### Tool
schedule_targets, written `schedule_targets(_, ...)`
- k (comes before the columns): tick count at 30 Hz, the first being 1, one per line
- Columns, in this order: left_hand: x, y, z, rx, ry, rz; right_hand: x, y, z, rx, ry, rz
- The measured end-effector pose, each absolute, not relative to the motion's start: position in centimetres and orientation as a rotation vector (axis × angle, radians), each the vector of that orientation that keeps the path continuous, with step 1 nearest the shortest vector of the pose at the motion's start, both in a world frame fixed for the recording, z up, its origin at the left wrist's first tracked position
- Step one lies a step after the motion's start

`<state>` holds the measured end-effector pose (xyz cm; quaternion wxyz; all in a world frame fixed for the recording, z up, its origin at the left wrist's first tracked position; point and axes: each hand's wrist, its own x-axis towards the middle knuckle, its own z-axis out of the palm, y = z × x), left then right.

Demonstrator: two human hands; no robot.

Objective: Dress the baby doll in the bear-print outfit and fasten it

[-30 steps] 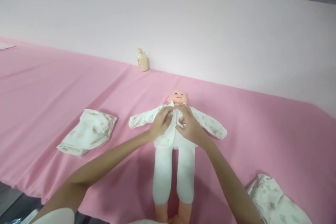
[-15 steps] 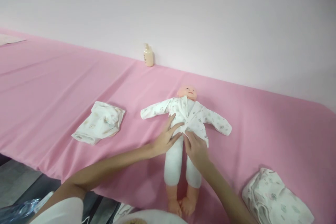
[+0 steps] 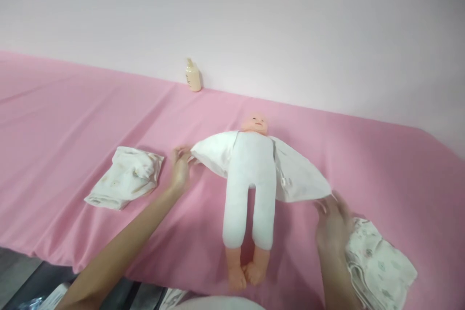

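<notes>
Across the middle of the frame runs a table (image 3: pixel 72 106) draped in pink cloth, with a pale pink wall (image 3: pixel 254 24) behind it and a small cream bottle (image 3: pixel 193 75) standing at the wall's foot, left of upper centre. At centre a doll (image 3: pixel 250 174) lies face up, head toward the wall, its white jacket (image 3: pixel 298 179) spread open to both sides. The left hand (image 3: pixel 180 170), fingers curled, grips the jacket's left edge just beside a folded garment (image 3: pixel 123 179); the right hand (image 3: pixel 332 215), at lower right, pinches the right flap's tip, with a second folded garment (image 3: pixel 381 266) just beside it.
</notes>
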<state>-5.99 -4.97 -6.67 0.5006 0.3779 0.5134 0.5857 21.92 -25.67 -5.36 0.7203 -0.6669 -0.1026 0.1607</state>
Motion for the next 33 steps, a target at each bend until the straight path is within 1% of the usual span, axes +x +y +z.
schedule_targets(1,-6.5,-5.9,-6.9,1.013,1.286,1.444,21.7,-27.0,-6.0,-1.555,-0.208,0.386)
schedule_targets(2,-6.9,-7.4,-7.1,1.168,1.311,1.38,21.0,-28.3,-6.6,-1.647,-0.241,0.465)
schedule_targets(3,-6.9,-9.2,-7.3,1.302,1.303,1.224,19.9,-29.5,-7.2,-1.737,-0.315,0.602)
schedule_targets(5,-6.4,-13.2,-7.4,1.479,1.185,0.78,17.1,-31.0,-8.1,-1.817,-0.499,0.796)
schedule_targets(7,-5.1,-16.7,-7.4,1.51,1.026,0.508,14.4,-31.2,-8.6,-1.786,-0.696,0.962)
schedule_targets(9,-3.6,-18.6,-7.7,1.568,0.992,0.505,12.8,-30.3,-8.8,-1.745,-0.795,1.046)
schedule_targets(12,-1.6,-18.2,-8.1,1.655,1.073,0.691,12.4,-27.9,-8.9,-1.677,-0.833,1.057)
schedule_targets(15,-1.0,-16.8,-8.0,1.77,1.128,0.725,13.2,-26.3,-8.5,-1.674,-0.927,0.977)
schedule_targets(18,-1.7,-17.5,-7.7,1.968,1.109,0.566,14.8,-27.1,-8.0,-1.897,-1.072,0.738)
schedule_targets(20,-2.5,-19.3,-7.8,2.049,1.085,0.469,16.4,-29.3,-8.1,-2.128,-1.109,0.459)
schedule_targets(23,-3.9,-22.2,-8.6,2.072,1.089,0.42,19.6,-34.4,-9.0,-2.429,-1.083,-0.082)
schedule_targets(24,-4.3,-22.9,-8.8,2.065,1.092,0.419,20.7,-36.2,-9.4,-2.512,-1.069,-0.187)
schedule_targets(26,-4.9,-23.8,-9.0,2.036,1.101,0.441,22.4,-39.1,-10.1,-2.629,-1.047,-0.253)
schedule_targets(29,-5.2,-23.9,-8.3,1.999,1.087,0.566,23.7,-40.7,-10.1,-2.668,-0.905,-0.214)
schedule_targets(31,-4.9,-23.8,-7.4,1.988,1.016,0.655,23.1,-39.8,-9.1,-2.577,-0.681,-0.144)
schedule_targets(33,-4.2,-23.8,-6.3,1.976,0.912,0.647,20.8,-37.9,-7.3,-2.344,-0.495,0.013)
